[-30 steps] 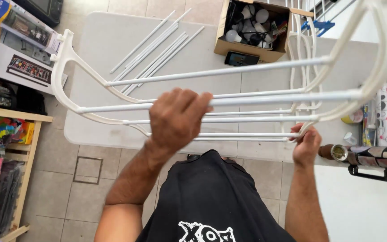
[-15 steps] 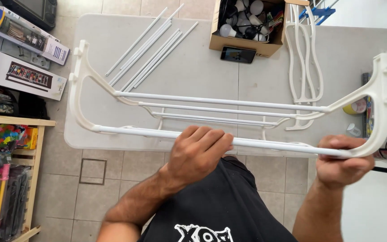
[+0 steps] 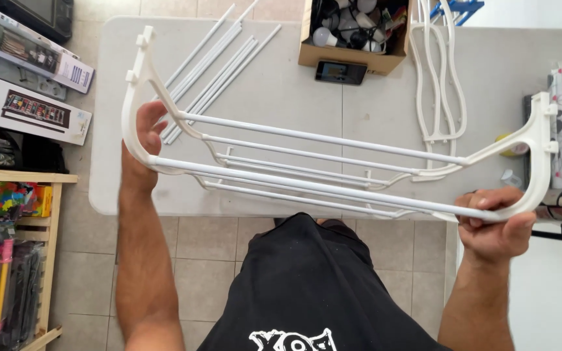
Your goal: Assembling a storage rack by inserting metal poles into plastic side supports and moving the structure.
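Two hands, left hand (image 3: 146, 140) and right hand (image 3: 494, 224), clamped on opposite ends of one white rack (image 3: 333, 169) with five rods.

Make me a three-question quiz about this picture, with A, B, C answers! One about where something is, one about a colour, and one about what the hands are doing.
1. Where is the cardboard box?
A. on the floor
B. at the far edge of the table
C. on the wooden shelf

2. What colour is the rack?
A. white
B. red
C. black

3. How is the rack held?
A. the left hand alone
B. lying on the table, untouched
C. the left hand on one end piece, the right hand on the other

Answers:
1. B: the box sits on the tabletop by its far edge, beside a dark flat device.
2. A: rods and curved end pieces are all white.
3. C: each hand grips an end and the rack is lifted above the table.
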